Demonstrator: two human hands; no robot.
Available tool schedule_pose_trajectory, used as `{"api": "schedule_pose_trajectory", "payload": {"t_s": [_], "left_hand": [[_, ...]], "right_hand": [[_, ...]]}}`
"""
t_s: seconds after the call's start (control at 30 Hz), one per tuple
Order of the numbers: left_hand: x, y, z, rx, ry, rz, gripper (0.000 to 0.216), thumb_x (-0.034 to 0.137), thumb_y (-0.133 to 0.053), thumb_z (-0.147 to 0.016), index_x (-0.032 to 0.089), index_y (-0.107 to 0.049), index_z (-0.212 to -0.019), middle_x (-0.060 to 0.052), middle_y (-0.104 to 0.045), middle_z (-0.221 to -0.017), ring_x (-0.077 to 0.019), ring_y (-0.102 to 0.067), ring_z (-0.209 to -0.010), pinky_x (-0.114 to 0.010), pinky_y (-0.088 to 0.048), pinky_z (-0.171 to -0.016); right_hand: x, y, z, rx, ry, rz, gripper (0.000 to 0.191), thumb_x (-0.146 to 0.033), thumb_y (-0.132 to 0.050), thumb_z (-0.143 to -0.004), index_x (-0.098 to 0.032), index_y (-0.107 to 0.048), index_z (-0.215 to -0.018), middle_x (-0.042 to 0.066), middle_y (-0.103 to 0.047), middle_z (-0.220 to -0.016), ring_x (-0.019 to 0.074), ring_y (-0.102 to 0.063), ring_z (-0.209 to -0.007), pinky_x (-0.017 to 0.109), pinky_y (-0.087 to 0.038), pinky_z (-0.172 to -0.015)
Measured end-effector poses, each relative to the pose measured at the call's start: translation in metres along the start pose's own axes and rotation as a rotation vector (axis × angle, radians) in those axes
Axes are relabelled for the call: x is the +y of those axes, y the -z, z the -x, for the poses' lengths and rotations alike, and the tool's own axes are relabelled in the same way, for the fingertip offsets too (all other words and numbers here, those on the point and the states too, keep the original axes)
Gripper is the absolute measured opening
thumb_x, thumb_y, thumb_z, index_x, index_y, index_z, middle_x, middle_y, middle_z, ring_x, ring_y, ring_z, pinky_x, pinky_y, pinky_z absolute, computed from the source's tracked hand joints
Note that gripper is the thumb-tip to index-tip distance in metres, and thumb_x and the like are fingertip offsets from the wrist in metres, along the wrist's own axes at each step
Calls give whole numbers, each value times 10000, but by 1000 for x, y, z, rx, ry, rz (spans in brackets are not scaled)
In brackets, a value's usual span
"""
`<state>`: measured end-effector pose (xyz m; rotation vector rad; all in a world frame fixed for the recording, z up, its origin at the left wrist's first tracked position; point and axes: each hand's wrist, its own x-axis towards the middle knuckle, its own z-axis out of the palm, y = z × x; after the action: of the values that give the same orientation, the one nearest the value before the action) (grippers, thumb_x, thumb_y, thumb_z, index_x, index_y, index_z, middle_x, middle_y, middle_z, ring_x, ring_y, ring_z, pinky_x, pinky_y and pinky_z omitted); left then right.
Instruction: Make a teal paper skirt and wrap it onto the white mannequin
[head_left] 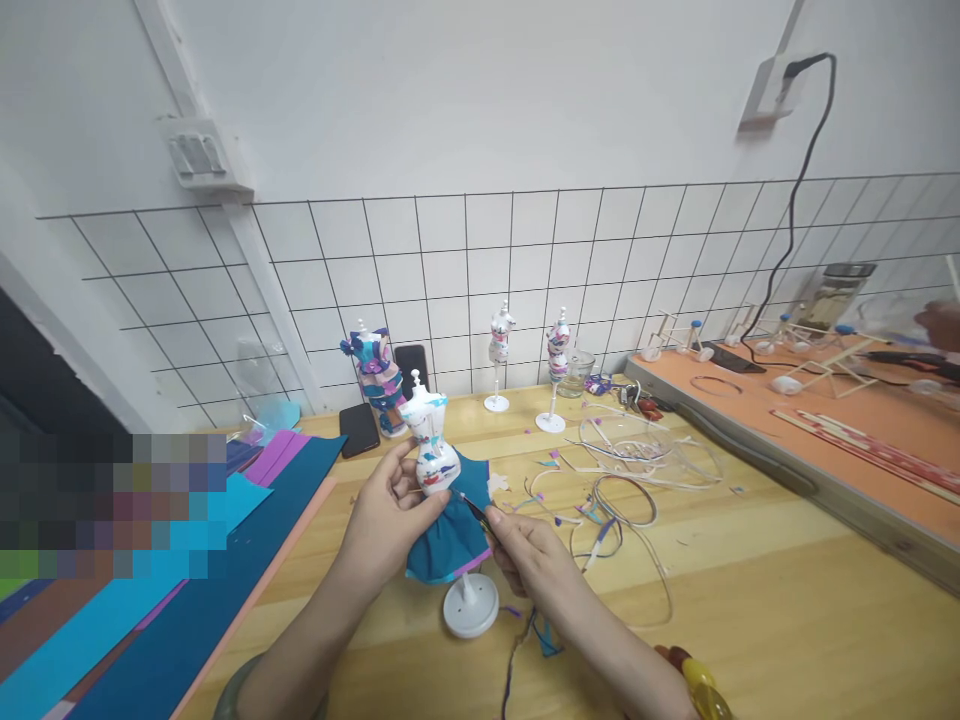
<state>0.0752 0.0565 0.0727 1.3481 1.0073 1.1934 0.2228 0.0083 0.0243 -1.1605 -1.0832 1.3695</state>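
Note:
A small white dress form [437, 462] with painted patches leans slightly in front of me, above its round white base [471, 606]. My left hand [401, 500] is closed around its waist and hip, thumb at the front. Teal fabric [450, 548] with a purple edge hangs below the waist like a skirt, and part of it spreads out to the right. In my right hand [529, 548] is a slim dark pointed tool that looks like tweezers [477, 510]. Its tip meets the teal fabric near the left thumb.
Dressed form [373, 370], phone [359, 430] and two small forms [498, 345] [557, 350] stand or lie behind. Loose cords [626, 495] and scraps cover the right. Coloured sheets [277, 510] lie left. Another person's hand [937, 325] shows above an orange-topped table [847, 400].

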Motion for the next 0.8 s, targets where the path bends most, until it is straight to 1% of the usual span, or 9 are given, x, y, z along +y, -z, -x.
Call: {"api": "schedule_pose_trajectory", "payload": {"t_s": [0.2, 0.3, 0.4, 0.47, 0.5, 0.57, 0.63, 0.7, 0.8], "left_hand": [[-3, 5, -7, 9, 7, 6, 683, 216, -723, -589, 147, -435, -1204, -89, -625, -1053, -214, -613, -984, -315, -472, -864], [-6, 9, -10, 17, -2, 14, 688, 219, -736, -571, 142, -451, -1193, -100, -631, -1061, -232, -612, -991, -344, -467, -875], [-7, 13, -13, 9, 3, 22, 684, 218, -743, -578, 144, -455, -1193, -118, -630, -1090, -258, -591, -1036, -391, -439, -918], [-6, 15, -13, -10, 42, 61, 701, 213, -745, -590, 149, -434, -1215, -129, -615, -1140, -264, -566, -1079, -395, -425, -938], [-5, 16, -12, -29, 75, 93, 718, 207, -748, -592, 153, -420, -1228, -132, -607, -1162, -264, -557, -1092, -390, -427, -937], [-2, 16, -8, -113, 158, 169, 730, 191, -751, -597, 160, -410, -1242, -136, -603, -1180, -265, -555, -1096, -379, -439, -921], [2, 15, -4, -226, 227, 234, 692, 174, -752, -599, 163, -448, -1221, -137, -621, -1157, -266, -572, -1070, -367, -451, -901], [5, 13, 1, -318, 261, 283, 630, 166, -755, -592, 160, -511, -1172, -136, -637, -1131, -267, -592, -1038, -353, -456, -890], [7, 12, 5, -388, 271, 324, 577, 164, -755, -585, 167, -563, -1130, -126, -643, -1124, -260, -607, -1012, -338, -455, -887]], "right_hand": [[-1, 1, 2, -6, -19, -12, 551, -717, -475, -664, -170, -485, -598, -111, -229, -422, 40, -153, -357, 219, -80, -367], [0, 4, 2, -5, -22, 11, 582, -728, -432, -684, -157, -513, -603, -112, -234, -401, 38, -154, -343, 214, -85, -359], [1, 9, -1, 5, 16, 4, 572, -724, -446, -687, -165, -488, -574, -111, -230, -395, 36, -155, -345, 209, -87, -360], [1, 15, -5, 69, 59, -17, 525, -690, -515, -673, -183, -429, -568, -113, -230, -410, 33, -162, -353, 205, -91, -369], [2, 18, -7, 109, 74, -24, 505, -663, -555, -666, -192, -398, -575, -115, -238, -418, 31, -168, -358, 203, -96, -374], [3, 24, -11, 172, 82, -30, 483, -607, -614, -661, -202, -359, -602, -121, -248, -427, 29, -175, -368, 197, -109, -382], [5, 28, -15, 196, 60, -30, 456, -580, -629, -669, -198, -382, -639, -130, -245, -419, 29, -179, -368, 191, -118, -381], [9, 29, -18, 182, 14, -26, 426, -580, -604, -695, -187, -440, -686, -135, -242, -388, 34, -188, -344, 190, -116, -366], [13, 26, -17, 67, -91, -28, 436, -605, -512, -753, -184, -459, -652, -128, -240, -330, 43, -189, -290, 194, -103, -328]]}}
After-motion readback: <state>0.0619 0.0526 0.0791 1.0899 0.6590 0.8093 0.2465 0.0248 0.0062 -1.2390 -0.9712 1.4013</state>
